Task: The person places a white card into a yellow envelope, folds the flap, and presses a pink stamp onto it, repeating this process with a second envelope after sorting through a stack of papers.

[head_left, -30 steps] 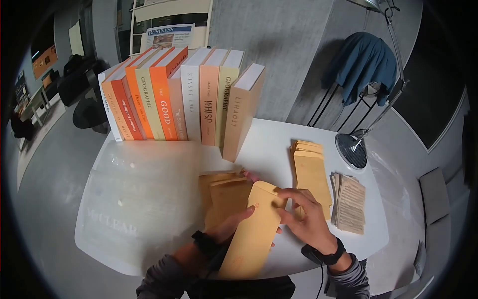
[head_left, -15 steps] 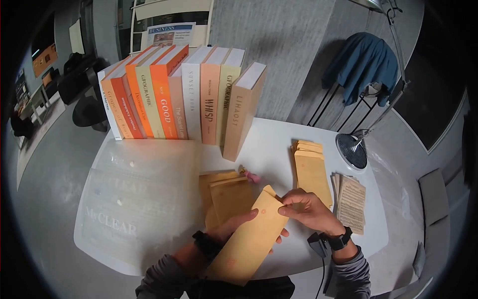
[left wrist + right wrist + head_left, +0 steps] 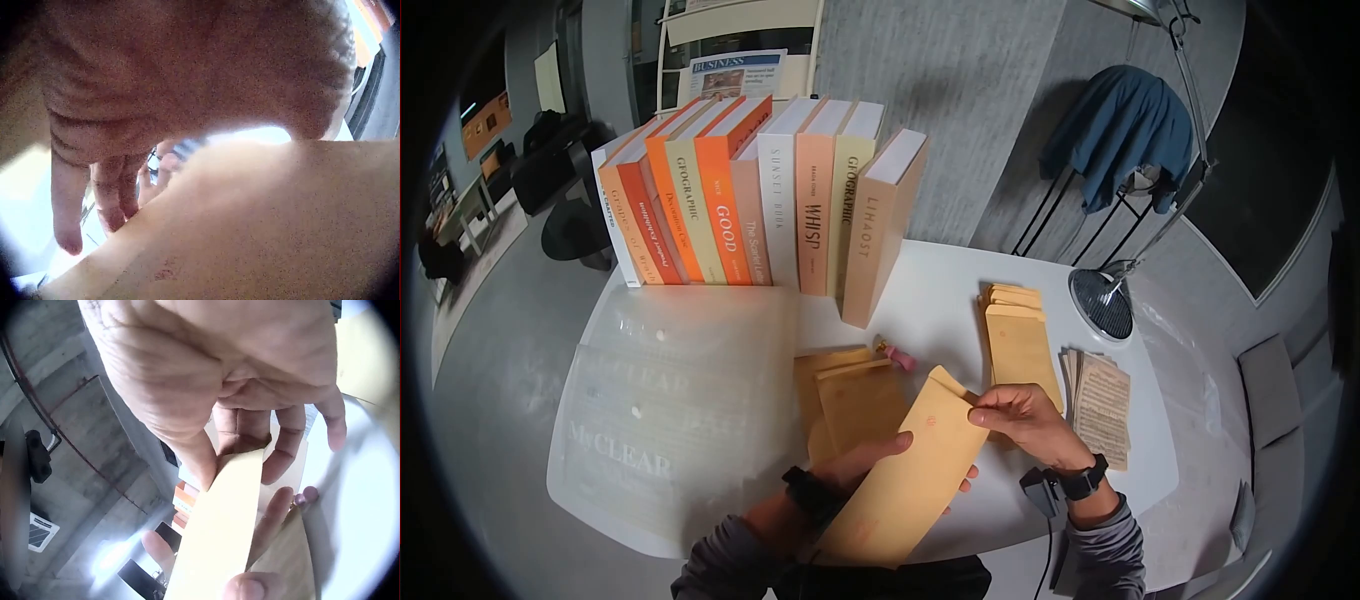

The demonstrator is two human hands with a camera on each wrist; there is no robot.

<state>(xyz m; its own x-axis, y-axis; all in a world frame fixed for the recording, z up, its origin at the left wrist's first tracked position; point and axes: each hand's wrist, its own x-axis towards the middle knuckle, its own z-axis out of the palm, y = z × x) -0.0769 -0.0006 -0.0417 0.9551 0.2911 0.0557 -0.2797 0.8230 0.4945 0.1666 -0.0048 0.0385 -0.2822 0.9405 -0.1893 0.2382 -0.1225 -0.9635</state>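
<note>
A long tan envelope [image 3: 905,470] slants over the table's front edge, its narrow top end pointing up. The left hand [image 3: 862,462] grips it from the left, thumb on the front face and fingertips showing past the right edge. At the upper right edge, the right hand [image 3: 1030,420] pinches the paper between thumb and index finger. The right wrist view shows this pinch on the envelope [image 3: 219,531] by the right hand [image 3: 219,375], other fingers loosely bent. In the left wrist view the left hand [image 3: 187,69] lies across the envelope [image 3: 250,219].
Tan envelopes [image 3: 865,400] and a pink-handled stamp [image 3: 895,353] lie behind the hands. Further right are stacked envelopes [image 3: 1020,345], printed papers [image 3: 1100,405] and a lamp base [image 3: 1102,303]. A translucent folder [image 3: 680,400] covers the left side; upright books [image 3: 815,200] line the back.
Since a second ago, the right hand's fingers have closed into a pinch on the envelope's upper right edge. The envelope's top has shifted slightly right.
</note>
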